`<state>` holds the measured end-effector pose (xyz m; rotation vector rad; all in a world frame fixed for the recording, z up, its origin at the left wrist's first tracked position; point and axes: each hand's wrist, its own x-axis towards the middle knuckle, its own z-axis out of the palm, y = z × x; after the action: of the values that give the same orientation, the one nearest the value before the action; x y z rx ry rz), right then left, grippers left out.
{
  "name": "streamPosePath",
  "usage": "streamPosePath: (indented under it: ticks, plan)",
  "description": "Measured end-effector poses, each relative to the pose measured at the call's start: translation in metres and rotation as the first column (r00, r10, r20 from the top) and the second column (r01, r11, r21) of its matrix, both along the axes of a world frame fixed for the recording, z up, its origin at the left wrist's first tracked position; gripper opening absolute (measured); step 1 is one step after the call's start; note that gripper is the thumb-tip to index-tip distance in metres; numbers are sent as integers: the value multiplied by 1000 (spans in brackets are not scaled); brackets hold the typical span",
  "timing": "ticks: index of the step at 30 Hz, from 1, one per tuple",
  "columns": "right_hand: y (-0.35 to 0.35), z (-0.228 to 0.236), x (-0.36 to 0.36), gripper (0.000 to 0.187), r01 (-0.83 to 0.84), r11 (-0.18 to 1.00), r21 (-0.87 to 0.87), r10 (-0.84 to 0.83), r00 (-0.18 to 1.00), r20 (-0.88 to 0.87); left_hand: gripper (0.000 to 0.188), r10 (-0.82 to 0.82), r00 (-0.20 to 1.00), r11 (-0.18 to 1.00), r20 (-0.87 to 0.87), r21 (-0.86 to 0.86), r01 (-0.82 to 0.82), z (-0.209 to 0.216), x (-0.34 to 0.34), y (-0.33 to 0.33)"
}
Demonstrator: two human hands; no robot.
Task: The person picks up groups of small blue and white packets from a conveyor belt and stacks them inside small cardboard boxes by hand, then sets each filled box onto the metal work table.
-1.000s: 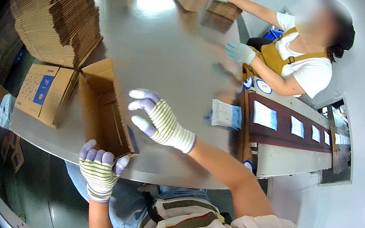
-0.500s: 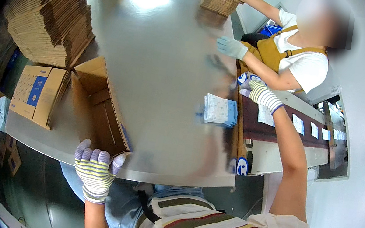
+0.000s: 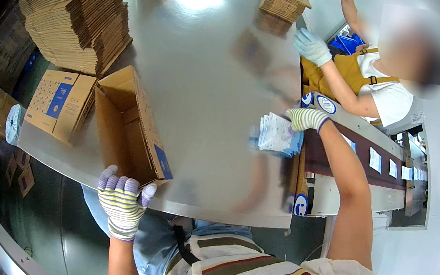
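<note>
My left hand (image 3: 121, 201), in a striped glove with purple fingertips, is closed over the near rim of an open cardboard box (image 3: 141, 126). The box stands upright on the metal table, and no contents show in the part of its inside that I see. At the table's right side my right hand (image 3: 306, 121), gloved alike, has its fingers closed at a stack of white and blue packets (image 3: 276, 133). Its fingertips are partly hidden, so how many packets they grip cannot be seen.
Flattened cartons (image 3: 81, 20) are piled high at the far left, behind a printed box (image 3: 57, 102). A conveyor (image 3: 330, 160) carries packets (image 3: 376, 160) on the right. Across the table (image 3: 202, 106), a co-worker's gloved hand (image 3: 312, 47) is near a cardboard stack (image 3: 283, 4).
My right hand has come from above the conveyor's end down to the packet stack. My left hand stays on the box rim. The co-worker's far hand has left the cardboard stack.
</note>
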<state>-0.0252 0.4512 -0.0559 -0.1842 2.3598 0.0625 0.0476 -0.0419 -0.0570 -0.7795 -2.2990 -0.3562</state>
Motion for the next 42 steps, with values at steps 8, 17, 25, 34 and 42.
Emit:
streamPosePath:
  ticks: [8,17,25,34,42]
  plan:
    - [-131,-18,79,72,-25,991,135,76,921,-383,30,-22,999,999,31,25,21,-10,-1,-7]
    - [-156,-45,84,83,-14,570,-821,-435,843,-317,33,-37,997,999,69,38,34,-2,1,-6]
    - [-326,59,14,46,-476,204,-855,-484,711,-511,31,-20,999,999,44,-47,22,0,8,5]
    - [-311,38,2,84,-412,762,-500,35,796,-604,32,-59,996,998,72,-25,61,-5,25,17]
    - [-303,56,7,92,-387,868,-311,190,838,-512,13,-312,929,877,197,436,202,109,-46,21]
